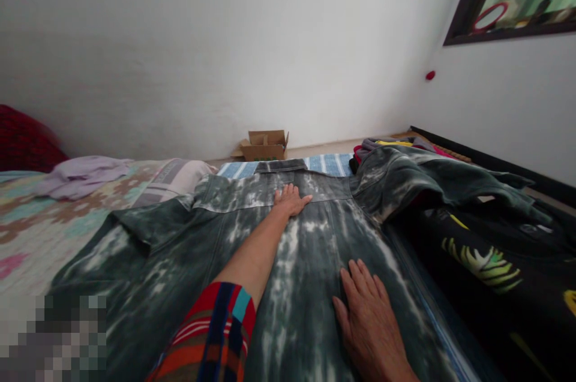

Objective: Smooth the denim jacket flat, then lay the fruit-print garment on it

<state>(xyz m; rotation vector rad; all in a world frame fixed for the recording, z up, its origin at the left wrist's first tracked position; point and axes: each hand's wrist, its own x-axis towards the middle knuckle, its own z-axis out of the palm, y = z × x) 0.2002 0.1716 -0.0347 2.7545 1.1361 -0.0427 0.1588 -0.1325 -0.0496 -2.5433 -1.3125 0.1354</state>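
A dark green, white-streaked jacket [292, 286] lies spread across the centre and bottom of the frame.
A black printed cloth [477, 310] fills the lower right; a cardboard box [265, 153] stands just above centre. The right hand [369, 316], right of bottom centre, and the left hand [290, 201], mid-frame, rest open and flat on the jacket.

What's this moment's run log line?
left hand: palm down on jacket, near collar | right hand: palm down over jacket, lower | jacket: spread out
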